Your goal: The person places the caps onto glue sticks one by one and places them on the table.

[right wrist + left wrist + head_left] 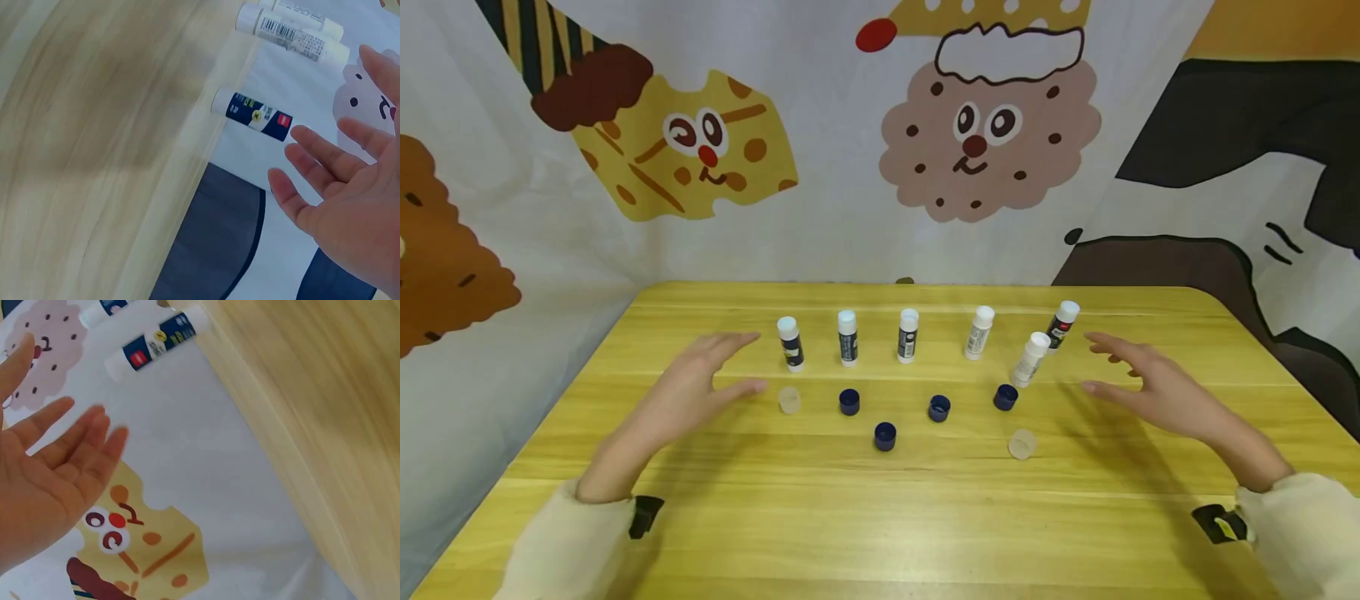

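Several uncapped glue sticks stand upright across the back half of the table. My left hand hovers, fingers extended and holding nothing, just left of the leftmost glue stick. On the other side, my right hand is held in the air with nothing in it, to the right of a dark-labelled glue stick and a white-labelled one. The right wrist view has that dark-labelled glue stick beyond the fingertips. In front of the sticks lie several dark blue caps and two translucent caps.
The yellow wood-grain table ends at a back edge against a hanging white cloth with cartoon food prints. More glue sticks stand in the middle. Black wrist straps show at both sleeves.
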Demonstrator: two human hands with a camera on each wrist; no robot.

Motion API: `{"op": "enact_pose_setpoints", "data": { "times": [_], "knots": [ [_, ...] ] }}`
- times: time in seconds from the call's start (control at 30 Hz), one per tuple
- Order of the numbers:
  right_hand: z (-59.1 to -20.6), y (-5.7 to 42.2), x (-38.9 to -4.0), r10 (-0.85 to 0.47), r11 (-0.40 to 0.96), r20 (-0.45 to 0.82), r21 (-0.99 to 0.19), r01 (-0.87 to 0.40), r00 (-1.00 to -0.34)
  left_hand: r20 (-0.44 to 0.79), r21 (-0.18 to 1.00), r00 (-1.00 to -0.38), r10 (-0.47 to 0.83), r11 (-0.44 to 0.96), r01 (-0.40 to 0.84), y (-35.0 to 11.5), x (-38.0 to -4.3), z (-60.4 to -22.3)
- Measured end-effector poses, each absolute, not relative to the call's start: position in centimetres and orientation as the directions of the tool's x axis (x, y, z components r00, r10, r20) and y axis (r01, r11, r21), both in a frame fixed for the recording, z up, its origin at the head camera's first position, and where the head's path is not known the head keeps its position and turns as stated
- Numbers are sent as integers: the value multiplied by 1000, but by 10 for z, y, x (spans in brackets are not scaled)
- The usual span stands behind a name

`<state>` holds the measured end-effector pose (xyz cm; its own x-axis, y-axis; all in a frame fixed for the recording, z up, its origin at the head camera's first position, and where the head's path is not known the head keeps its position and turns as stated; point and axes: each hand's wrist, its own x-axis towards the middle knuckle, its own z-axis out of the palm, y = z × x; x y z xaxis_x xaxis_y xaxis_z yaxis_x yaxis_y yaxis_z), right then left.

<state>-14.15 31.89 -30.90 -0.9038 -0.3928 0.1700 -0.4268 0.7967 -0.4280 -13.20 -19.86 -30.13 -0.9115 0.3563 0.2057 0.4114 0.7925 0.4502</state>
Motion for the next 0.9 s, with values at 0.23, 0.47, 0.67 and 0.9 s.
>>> {"op": "enact_pose_setpoints", "data": {
  "times": [0.23, 0.47, 0.67, 0.9],
  "knots": [
    [-311, 307, -149, -404, 789, 170, -431, -437, -899, 171, 540, -884, 436, 709, 454, -177, -131, -301],
    [-312, 300, -156, -422, 772, 167, -450, -449, -891, 111, 606, -849, 516, 643, 469, -156, -134, -306],
    [-310, 297, -159, -411, 761, 145, -489, -426, -900, 91, 637, -823, 561, 602, 481, -139, -136, -308],
    [-309, 298, -161, -383, 770, 117, -508, -386, -917, 66, 675, -781, 621, 549, 493, -125, -138, -311]
  ]
}}
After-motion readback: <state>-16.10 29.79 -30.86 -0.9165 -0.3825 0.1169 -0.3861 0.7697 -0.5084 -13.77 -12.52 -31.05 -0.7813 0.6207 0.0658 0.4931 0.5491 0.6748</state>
